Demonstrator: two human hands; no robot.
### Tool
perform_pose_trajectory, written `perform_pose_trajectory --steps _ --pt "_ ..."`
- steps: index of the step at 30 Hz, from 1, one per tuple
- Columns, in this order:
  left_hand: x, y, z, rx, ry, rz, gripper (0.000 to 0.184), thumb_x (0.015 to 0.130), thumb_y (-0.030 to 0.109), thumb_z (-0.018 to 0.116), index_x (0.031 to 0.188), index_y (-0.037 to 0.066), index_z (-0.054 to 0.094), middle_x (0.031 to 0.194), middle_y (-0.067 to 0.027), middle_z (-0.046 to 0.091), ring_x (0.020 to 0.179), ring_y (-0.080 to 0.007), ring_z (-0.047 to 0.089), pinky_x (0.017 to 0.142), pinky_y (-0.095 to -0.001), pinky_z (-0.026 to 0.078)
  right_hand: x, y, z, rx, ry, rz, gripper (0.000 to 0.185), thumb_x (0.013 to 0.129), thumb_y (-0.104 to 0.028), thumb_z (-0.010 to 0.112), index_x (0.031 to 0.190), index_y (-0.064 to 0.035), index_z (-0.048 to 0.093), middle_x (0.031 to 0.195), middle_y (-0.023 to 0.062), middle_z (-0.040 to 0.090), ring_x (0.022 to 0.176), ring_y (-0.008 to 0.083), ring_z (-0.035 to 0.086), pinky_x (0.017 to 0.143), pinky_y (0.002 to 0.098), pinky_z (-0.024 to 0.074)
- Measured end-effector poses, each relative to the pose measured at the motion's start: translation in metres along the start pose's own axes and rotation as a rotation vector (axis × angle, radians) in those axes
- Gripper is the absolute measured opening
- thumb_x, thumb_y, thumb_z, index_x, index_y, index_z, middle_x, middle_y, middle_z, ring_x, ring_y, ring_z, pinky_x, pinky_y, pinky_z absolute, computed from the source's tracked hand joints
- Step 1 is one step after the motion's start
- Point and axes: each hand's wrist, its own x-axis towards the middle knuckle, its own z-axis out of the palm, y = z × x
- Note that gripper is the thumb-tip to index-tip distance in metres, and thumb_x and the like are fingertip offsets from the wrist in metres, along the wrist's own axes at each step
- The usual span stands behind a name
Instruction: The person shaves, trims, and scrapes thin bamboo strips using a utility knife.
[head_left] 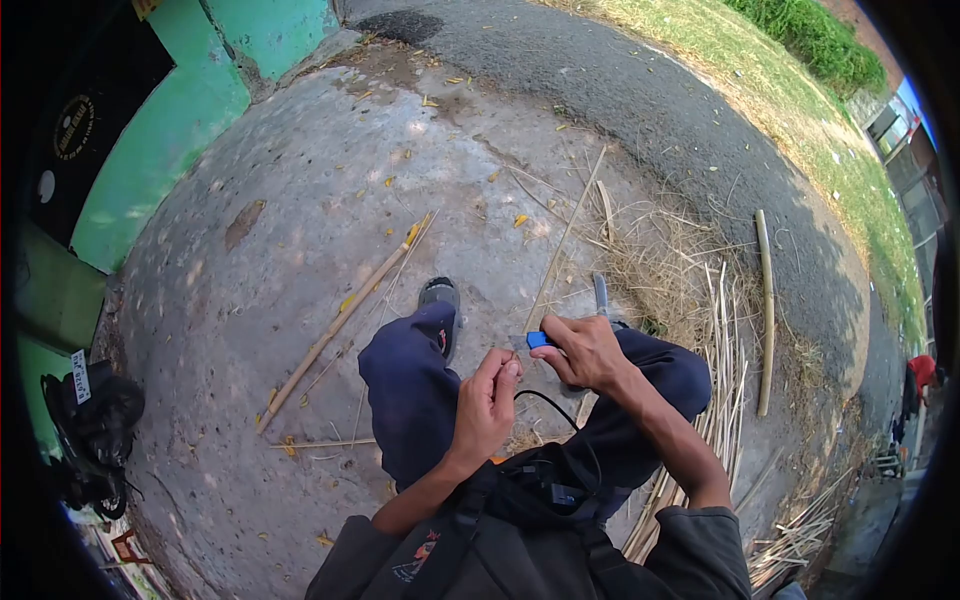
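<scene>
My right hand (588,352) is closed round a small blue tool (540,340), with a thin greyish piece sticking out towards my left hand. My left hand (487,408) is just beside it, thumb and fingers pinched together; whatever is between them is too small to make out. A long thin bamboo strip (568,235) runs away from near the blue tool, and I cannot tell whether either hand touches it. Beyond my right hand, a knife-like blade (600,293) shows by my right foot. Both hands are between my bent knees, above the concrete.
A bamboo pole (345,320) lies to the left, a shorter one (765,310) to the right. Many split bamboo strips (728,370) and a heap of shavings (665,250) lie by my right leg. A parked motorbike (95,430) stands at the far left, near a green wall (150,170).
</scene>
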Motion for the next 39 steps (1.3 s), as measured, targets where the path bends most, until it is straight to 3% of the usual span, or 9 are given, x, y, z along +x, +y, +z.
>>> perform_pose_trajectory --steps 10,12,18,21,29,31,35,37,39 --pt "0.004 0.007 -0.005 0.018 0.002 0.005 0.016 0.110 0.011 0.053 0.097 0.001 0.058 0.065 -0.0020 0.045 0.057 -0.0054 0.037 0.051 -0.0297 0.030 0.008 0.000 -0.006 -0.066 0.068 -0.007 0.043 0.100 -0.048 0.067 0.091 -0.0080 0.054 0.073 0.0115 0.062 0.061 0.0362 0.065 0.052 0.0446 0.0471" --pt "0.006 0.009 -0.008 0.071 -0.039 -0.006 0.014 0.109 0.011 0.053 0.100 0.001 0.056 0.068 -0.0120 0.051 0.053 -0.0161 0.048 0.054 -0.0360 0.040 0.009 -0.001 -0.007 -0.070 0.074 -0.006 0.043 0.100 -0.048 0.067 0.091 -0.0080 0.054 0.073 0.0115 0.062 0.060 0.0360 0.065 0.052 0.0444 0.0469" --pt "0.010 0.011 -0.010 0.112 -0.031 0.012 0.012 0.109 0.010 0.053 0.102 0.001 0.056 0.070 -0.0149 0.054 0.053 -0.0223 0.053 0.054 -0.0364 0.042 0.016 0.001 -0.012 -0.127 0.181 0.088 0.041 0.101 -0.044 0.067 0.089 -0.0074 0.054 0.069 0.0133 0.062 0.058 0.0371 0.064 0.052 0.0450 0.0467" --pt "-0.009 0.009 -0.004 0.036 -0.030 0.024 0.014 0.109 0.009 0.053 0.099 0.001 0.057 0.068 -0.0073 0.049 0.055 -0.0084 0.040 0.050 -0.0315 0.034 0.026 0.025 -0.036 -0.117 0.358 0.311 0.035 0.104 -0.037 0.065 0.090 -0.0067 0.055 0.063 0.0158 0.060 0.056 0.0386 0.063 0.053 0.0470 0.0464" --pt "-0.033 0.011 -0.018 0.099 -0.086 0.001 0.012 0.109 0.008 0.054 0.101 0.000 0.059 0.072 -0.0123 0.058 0.053 -0.0128 0.051 0.052 -0.0317 0.039 0.021 0.056 -0.049 -0.273 0.498 0.281 0.037 0.107 -0.038 0.059 0.091 -0.0057 0.058 0.061 0.0169 0.057 0.054 0.0384 0.058 0.052 0.0479 0.0415" --pt "-0.053 0.006 -0.023 0.120 -0.136 0.018 0.012 0.109 0.008 0.054 0.102 0.000 0.060 0.074 -0.0132 0.061 0.054 -0.0133 0.054 0.053 -0.0313 0.041 0.019 0.087 -0.088 -0.140 0.557 0.551 0.048 0.110 -0.046 0.053 0.087 -0.0044 0.058 0.059 0.0130 0.053 0.050 0.0302 0.052 0.051 0.0445 0.0379" --pt "-0.074 0.001 -0.033 0.043 -0.205 -0.033 0.014 0.109 0.010 0.054 0.103 0.000 0.061 0.075 -0.0096 0.063 0.059 -0.0132 0.059 0.058 -0.0294 0.044 0.000 0.128 -0.111 0.071 0.666 0.715 0.058 0.111 -0.053 0.049 0.083 -0.0032 0.060 0.061 0.0048 0.050 0.052 0.0178 0.046 0.053 0.0373 0.0368" --pt "-0.063 -0.006 -0.042 0.011 -0.216 -0.171 0.017 0.110 0.012 0.052 0.102 0.000 0.062 0.072 -0.0033 0.058 0.059 -0.0098 0.054 0.057 -0.0265 0.041 -0.008 0.102 -0.103 0.530 0.273 0.992 0.062 0.111 -0.057 0.047 0.087 -0.0027 0.064 0.066 -0.0008 0.048 0.059 0.0095 0.043 0.055 0.0300 0.0347" --pt "-0.055 -0.016 -0.043 -0.086 -0.204 -0.150 0.021 0.114 0.017 0.049 0.104 0.002 0.060 0.068 0.0032 0.046 0.055 -0.0051 0.042 0.052 -0.0239 0.034 -0.009 0.091 -0.090 0.489 0.144 0.931 0.056 0.111 -0.054 0.049 0.101 -0.0019 0.068 0.073 -0.0027 0.052 0.058 0.0068 0.041 0.054 0.0261 0.0329"
